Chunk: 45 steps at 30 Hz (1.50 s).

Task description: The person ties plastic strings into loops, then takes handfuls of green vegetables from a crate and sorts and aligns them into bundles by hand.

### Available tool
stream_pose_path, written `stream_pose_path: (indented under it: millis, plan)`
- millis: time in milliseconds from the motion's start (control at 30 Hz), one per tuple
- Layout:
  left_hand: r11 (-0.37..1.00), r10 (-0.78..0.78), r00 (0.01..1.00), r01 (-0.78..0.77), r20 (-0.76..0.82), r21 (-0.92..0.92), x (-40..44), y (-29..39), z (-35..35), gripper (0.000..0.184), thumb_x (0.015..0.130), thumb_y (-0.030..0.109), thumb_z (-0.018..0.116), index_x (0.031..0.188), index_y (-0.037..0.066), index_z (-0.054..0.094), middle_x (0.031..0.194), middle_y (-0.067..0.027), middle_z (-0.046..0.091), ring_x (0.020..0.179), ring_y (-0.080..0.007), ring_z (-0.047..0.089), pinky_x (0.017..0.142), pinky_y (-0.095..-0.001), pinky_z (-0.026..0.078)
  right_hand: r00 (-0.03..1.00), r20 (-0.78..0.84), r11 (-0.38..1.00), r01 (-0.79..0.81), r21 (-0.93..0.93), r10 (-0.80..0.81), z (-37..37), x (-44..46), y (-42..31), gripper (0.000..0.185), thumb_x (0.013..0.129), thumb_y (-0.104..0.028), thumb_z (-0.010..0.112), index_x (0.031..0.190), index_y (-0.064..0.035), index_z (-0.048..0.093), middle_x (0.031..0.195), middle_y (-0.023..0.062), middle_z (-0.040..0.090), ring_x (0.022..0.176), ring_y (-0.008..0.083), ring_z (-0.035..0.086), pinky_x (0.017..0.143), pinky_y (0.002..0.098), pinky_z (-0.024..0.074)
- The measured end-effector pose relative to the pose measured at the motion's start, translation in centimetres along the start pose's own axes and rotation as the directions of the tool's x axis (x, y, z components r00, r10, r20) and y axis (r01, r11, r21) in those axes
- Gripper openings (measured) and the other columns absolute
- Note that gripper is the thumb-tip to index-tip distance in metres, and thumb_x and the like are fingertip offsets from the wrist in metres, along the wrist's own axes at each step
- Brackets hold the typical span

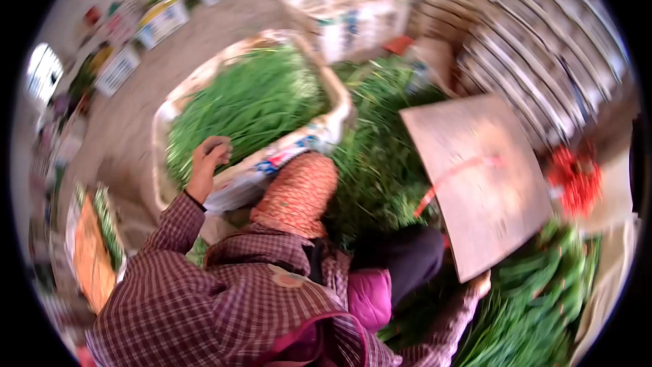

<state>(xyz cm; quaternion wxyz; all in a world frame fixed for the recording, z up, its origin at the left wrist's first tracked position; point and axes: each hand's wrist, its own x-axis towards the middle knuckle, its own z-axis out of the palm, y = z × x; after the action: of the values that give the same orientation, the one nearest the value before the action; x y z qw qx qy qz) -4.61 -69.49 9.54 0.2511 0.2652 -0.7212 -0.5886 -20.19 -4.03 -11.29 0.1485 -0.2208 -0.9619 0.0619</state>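
Observation:
My left hand is above the near left edge of a white crate filled with long green leafy stalks. Its fingers are curled in, slightly blurred, and nothing shows in them. My right hand is at the near corner of a flat wooden board, beside more green stalks; its fingers are mostly hidden, so I cannot see whether it grips anything. A red strip lies across the board.
Loose greens are piled between the crate and the board. A bundle of red ties hangs at the right. Stacked crates stand behind, with another white crate at the back. My knee in orange patterned cloth touches the filled crate.

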Motion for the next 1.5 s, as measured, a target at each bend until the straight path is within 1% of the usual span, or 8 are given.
stream_pose_path:
  millis: [333, 567, 733, 800, 900, 1000, 1067, 1500]
  plan:
    - [0.958, 0.186, 0.947, -0.115, -0.263, 0.262, -0.6, -4.3, -6.8, 0.013, 0.089, 0.008, 0.058, 0.097, -0.001, 0.061, 0.088, -0.0011, 0.061, 0.080, -0.0088, 0.056, 0.075, -0.0243, 0.046, 0.706, 0.260, 0.693, 0.435, 0.574, -0.659, -3.3, -17.0, -25.1, 0.026, 0.089, -0.021, 0.055, 0.101, 0.0011, 0.054, 0.093, 0.0190, 0.063, 0.085, 0.0307, 0.060, 0.074, 0.0414, 0.0470]
    - [0.790, 0.409, 0.781, -0.044, -0.472, 0.611, -0.3, -9.3, -14.4, 0.037, 0.090, 0.015, 0.059, 0.122, -0.001, 0.047, 0.111, -0.0105, 0.055, 0.106, -0.0209, 0.051, 0.092, -0.0340, 0.041, 0.841, 0.098, 0.729, 0.396, 0.558, -0.532, -11.6, -10.8, -28.4, 0.030, 0.090, -0.020, 0.053, 0.108, 0.0039, 0.055, 0.101, 0.0190, 0.062, 0.091, 0.0270, 0.060, 0.079, 0.0384, 0.0471]
    - [0.676, 0.257, 0.720, 0.342, -0.644, 0.653, -4.4, -14.6, -23.3, 0.054, 0.086, 0.022, 0.063, 0.126, -0.005, 0.042, 0.117, -0.0228, 0.048, 0.110, -0.0367, 0.046, 0.095, -0.0420, 0.038, 0.836, -0.193, 0.591, 0.508, 0.626, -0.514, -26.6, -4.6, -33.6, 0.034, 0.091, -0.020, 0.051, 0.113, 0.0059, 0.056, 0.106, 0.0189, 0.062, 0.095, 0.0243, 0.059, 0.083, 0.0362, 0.0473]
    - [0.682, 0.140, 0.757, 0.393, -0.638, 0.617, -6.0, -16.3, -23.3, 0.061, 0.088, 0.030, 0.061, 0.131, -0.006, 0.039, 0.120, -0.0271, 0.052, 0.111, -0.0385, 0.051, 0.095, -0.0414, 0.040, 0.677, -0.169, 0.419, 0.611, 0.672, -0.717, -27.6, -5.3, -39.2, 0.035, 0.092, -0.019, 0.050, 0.115, 0.0067, 0.056, 0.108, 0.0189, 0.062, 0.097, 0.0233, 0.059, 0.085, 0.0354, 0.0473]
    - [0.715, 0.120, 0.725, 0.411, -0.678, 0.566, -5.4, -15.7, -21.6, 0.061, 0.089, 0.034, 0.059, 0.133, -0.003, 0.039, 0.116, -0.0272, 0.056, 0.104, -0.0389, 0.057, 0.089, -0.0426, 0.044, 0.129, -0.234, -0.082, 0.690, 0.720, -0.964, -23.0, -12.5, -51.0, 0.039, 0.079, -0.013, 0.070, 0.114, 0.0003, 0.059, 0.111, 0.0179, 0.062, 0.098, 0.0276, 0.062, 0.088, 0.0362, 0.0499]
    - [0.706, 0.181, 0.687, 0.407, -0.704, 0.579, -5.3, -15.2, -21.2, 0.061, 0.089, 0.038, 0.057, 0.133, 0.000, 0.039, 0.108, -0.0253, 0.061, 0.094, -0.0397, 0.061, 0.080, -0.0443, 0.047, -0.374, -0.325, -0.494, 0.701, 0.514, -0.869, -17.8, -23.2, -60.0, 0.074, 0.075, -0.043, 0.073, 0.133, -0.0049, 0.046, 0.121, 0.0157, 0.059, 0.111, 0.0302, 0.056, 0.096, 0.0417, 0.0458]
    - [0.730, 0.118, 0.685, 0.432, -0.719, 0.530, -5.2, -14.2, -21.1, 0.056, 0.089, 0.035, 0.057, 0.132, 0.003, 0.041, 0.108, -0.0253, 0.061, 0.093, -0.0397, 0.061, 0.077, -0.0445, 0.048, -0.602, 0.073, -0.520, 0.739, 0.429, -0.795, -17.1, -29.7, -63.9, 0.098, 0.071, -0.052, 0.073, 0.144, -0.0087, 0.024, 0.142, 0.0163, 0.039, 0.129, 0.0299, 0.041, 0.110, 0.0475, 0.0294]
    - [0.777, 0.109, 0.669, 0.404, -0.736, 0.483, -4.6, -13.1, -21.0, 0.058, 0.088, 0.030, 0.060, 0.133, 0.000, 0.040, 0.110, -0.0252, 0.059, 0.094, -0.0382, 0.061, 0.077, -0.0425, 0.048, -0.826, 0.212, -0.754, 0.563, 0.339, -0.522, -10.9, -39.3, -66.4, 0.115, 0.055, -0.056, 0.083, 0.146, -0.0187, 0.025, 0.136, 0.0076, 0.040, 0.129, 0.0277, 0.035, 0.108, 0.0557, 0.0250]
